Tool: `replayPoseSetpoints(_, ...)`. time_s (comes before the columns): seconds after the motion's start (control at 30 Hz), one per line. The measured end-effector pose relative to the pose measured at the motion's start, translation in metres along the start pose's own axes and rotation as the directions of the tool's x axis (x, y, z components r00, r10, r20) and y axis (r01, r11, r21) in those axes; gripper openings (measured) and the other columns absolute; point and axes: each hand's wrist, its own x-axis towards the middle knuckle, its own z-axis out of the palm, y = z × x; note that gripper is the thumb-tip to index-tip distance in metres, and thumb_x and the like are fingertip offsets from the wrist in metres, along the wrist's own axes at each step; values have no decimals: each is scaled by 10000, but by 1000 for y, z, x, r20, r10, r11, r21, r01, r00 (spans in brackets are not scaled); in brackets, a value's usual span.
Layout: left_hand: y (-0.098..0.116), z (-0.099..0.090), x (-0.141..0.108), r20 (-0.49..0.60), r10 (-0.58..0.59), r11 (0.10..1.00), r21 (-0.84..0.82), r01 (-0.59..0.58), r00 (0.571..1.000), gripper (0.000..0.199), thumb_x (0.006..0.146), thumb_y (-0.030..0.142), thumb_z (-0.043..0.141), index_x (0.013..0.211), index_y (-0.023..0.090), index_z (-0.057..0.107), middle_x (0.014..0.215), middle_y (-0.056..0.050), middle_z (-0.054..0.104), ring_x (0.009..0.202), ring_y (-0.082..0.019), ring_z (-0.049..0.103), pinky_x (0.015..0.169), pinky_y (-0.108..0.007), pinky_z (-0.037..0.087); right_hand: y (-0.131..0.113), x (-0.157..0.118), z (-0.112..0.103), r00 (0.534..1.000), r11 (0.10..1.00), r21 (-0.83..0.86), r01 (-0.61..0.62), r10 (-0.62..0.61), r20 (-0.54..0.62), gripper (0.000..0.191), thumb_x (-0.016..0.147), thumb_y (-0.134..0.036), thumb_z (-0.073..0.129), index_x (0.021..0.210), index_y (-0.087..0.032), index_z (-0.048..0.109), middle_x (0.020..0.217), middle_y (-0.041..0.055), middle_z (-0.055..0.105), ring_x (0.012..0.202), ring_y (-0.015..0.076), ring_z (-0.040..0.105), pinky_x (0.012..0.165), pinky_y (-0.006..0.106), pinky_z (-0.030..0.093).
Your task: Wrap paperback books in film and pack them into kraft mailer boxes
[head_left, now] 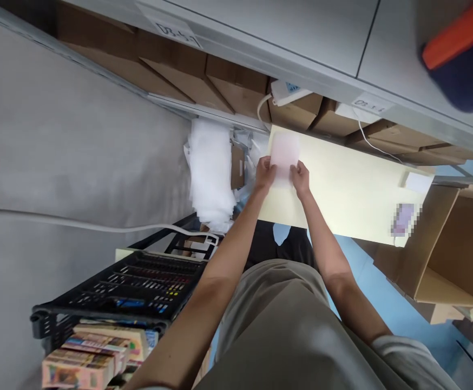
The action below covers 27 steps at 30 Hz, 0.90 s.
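Between my two hands is a pale pink, flat rectangular packet [284, 154], a little blurred, over the left end of a cream tabletop [342, 189]. My left hand [265, 173] grips its left edge, fingers curled round it. On the opposite edge, my right hand [300, 177] pinches the lower right part. What the packet is made of or contains I cannot make out. Just left of the table hangs or stands a thick stack of white translucent bags [211, 168], nearest to my left hand.
A grey shelf edge [261, 49] with cardboard boxes [236, 81] runs above the table. At the table's right end lie a small white box [417, 182] and a pixelated item [403, 219]. An open carton [455, 249] stands right. Black crates [139, 281] and books [82, 363] are lower left.
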Motion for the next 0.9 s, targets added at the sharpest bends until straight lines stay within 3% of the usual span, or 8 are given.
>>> replayPoseSetpoints(0.1, 5, 4, 4, -19, 31, 983, 179, -27, 999, 408, 832, 46, 688, 1209, 200, 709, 1122, -127, 794, 1161, -325, 750, 1145, -471, 564, -7, 9, 11, 986, 958, -276, -76, 32, -162, 216, 1000, -329, 626, 1120, -189, 739, 984, 46, 722, 877, 216, 649, 934, 367, 593)
replayPoseSetpoints(0.2, 12, 11, -3, -46, 54, 930, 365, -33, 997, 440, 861, 36, 660, 1274, 174, 723, 1271, -201, 774, 1318, -371, 691, 1254, -515, 481, -12, 7, 14, 962, 888, -430, -162, 45, -270, 254, 983, -267, 639, 1179, -163, 763, 1124, 104, 723, 890, 226, 671, 991, 404, 612)
replayPoseSetpoints(0.33, 28, 11, -14, -75, 23, 914, 405, 9, 997, 436, 917, 68, 650, 1335, 159, 729, 1381, -233, 750, 1407, -386, 651, 1272, -537, 452, -22, -6, 8, 935, 907, -393, -152, 3, -354, 380, 980, -283, 653, 1330, -159, 730, 1302, 162, 719, 1000, 240, 727, 1052, 435, 629)
replayPoseSetpoints(0.43, 42, -1, -25, -80, 17, 944, 330, 11, 997, 429, 912, 74, 671, 1331, 143, 738, 1403, -238, 751, 1395, -365, 682, 1261, -501, 477, -36, -27, -3, 930, 942, -329, -65, -62, -362, 366, 986, -311, 630, 1305, -162, 730, 1363, 192, 733, 1130, 264, 743, 1041, 450, 647)
replayPoseSetpoints(0.57, 58, -25, -52, -100, 65, 992, 118, -53, 993, 342, 882, 73, 683, 1190, 192, 771, 1304, -175, 808, 1305, -325, 758, 1202, -468, 557, -61, -63, -22, 937, 949, -283, 136, -215, -273, 381, 1000, -432, 625, 1265, -183, 738, 1342, 185, 770, 1194, 273, 741, 1008, 450, 663)
replayPoseSetpoints(0.7, 64, -45, -90, -211, 133, 985, -82, -153, 968, 233, 886, 89, 674, 1055, 224, 759, 1165, -113, 835, 1174, -264, 801, 1149, -427, 605, -86, -98, -34, 942, 935, -215, 282, -313, -125, 425, 989, -509, 627, 1255, -197, 738, 1321, 168, 800, 1164, 257, 762, 1009, 445, 659)
replayPoseSetpoints(0.8, 59, -59, -132, -333, 167, 944, -217, -247, 928, 160, 884, 124, 691, 984, 234, 749, 1075, -75, 838, 1083, -240, 806, 1129, -423, 617, -100, -123, -32, 937, 928, -131, 349, -348, 31, 423, 987, -527, 640, 1238, -203, 746, 1308, 159, 821, 1138, 251, 774, 1001, 432, 655)
replayPoseSetpoints(0.9, 46, -74, -190, -465, 162, 908, -274, -316, 870, 70, 903, 213, 724, 961, 241, 753, 1064, -63, 842, 1082, -241, 806, 1130, -430, 612, -108, -149, -22, 897, 917, -57, 395, -371, 240, 420, 972, -539, 669, 1208, -204, 759, 1274, 155, 838, 1126, 258, 784, 996, 425, 652)
